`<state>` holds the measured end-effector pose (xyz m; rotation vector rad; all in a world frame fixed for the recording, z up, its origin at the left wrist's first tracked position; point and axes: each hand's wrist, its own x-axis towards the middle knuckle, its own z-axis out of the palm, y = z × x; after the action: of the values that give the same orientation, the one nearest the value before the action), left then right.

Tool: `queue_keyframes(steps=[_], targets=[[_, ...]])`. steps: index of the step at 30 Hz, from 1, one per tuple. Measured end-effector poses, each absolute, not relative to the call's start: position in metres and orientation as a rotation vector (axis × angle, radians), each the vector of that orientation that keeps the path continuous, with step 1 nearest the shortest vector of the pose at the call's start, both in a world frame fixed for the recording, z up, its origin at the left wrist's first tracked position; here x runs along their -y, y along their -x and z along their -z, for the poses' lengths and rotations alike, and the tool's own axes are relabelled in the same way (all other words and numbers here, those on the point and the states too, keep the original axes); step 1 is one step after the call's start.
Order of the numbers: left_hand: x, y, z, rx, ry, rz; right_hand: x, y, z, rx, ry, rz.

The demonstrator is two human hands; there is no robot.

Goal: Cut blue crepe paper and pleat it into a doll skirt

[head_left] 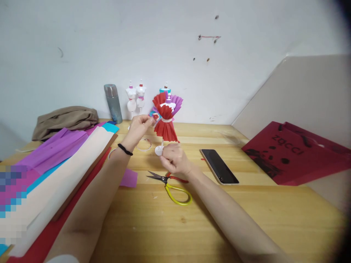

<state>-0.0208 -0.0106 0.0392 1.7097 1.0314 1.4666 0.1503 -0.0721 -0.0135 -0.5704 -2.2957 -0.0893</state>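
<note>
A miniature dress form in a pleated red crepe-paper dress, with a white band at its waist and purple pleats behind, stands tilted on a thin stem over a round white base. My right hand is closed at the base and stem, its fingertips partly hidden. To the left of the dress, my left hand is pinched closed beside a small red-and-white piece; whether the fingers hold it is unclear. Scissors with one red and one yellow handle lie open below my right hand.
Coloured paper sheets are stacked at the left, near a brown cloth. A flask and white dress forms stand by the wall. A phone, a red paper bag and a tape ring are around.
</note>
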Motion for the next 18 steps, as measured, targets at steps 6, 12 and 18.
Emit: queue_keyframes(steps=[6, 12, 18], targets=[[0.016, 0.027, -0.051, -1.138, -1.452, -1.637, 0.090, -0.128, 0.015, 2.726, 0.520, 0.130], [0.020, 0.025, -0.044, -1.265, -1.650, -1.373, 0.100, -0.115, 0.027, 2.994, 0.710, -0.068], [0.000, 0.045, -0.024, -1.803, -2.065, -0.919, 0.102, -0.111, 0.028, 3.040, 0.815, -0.107]])
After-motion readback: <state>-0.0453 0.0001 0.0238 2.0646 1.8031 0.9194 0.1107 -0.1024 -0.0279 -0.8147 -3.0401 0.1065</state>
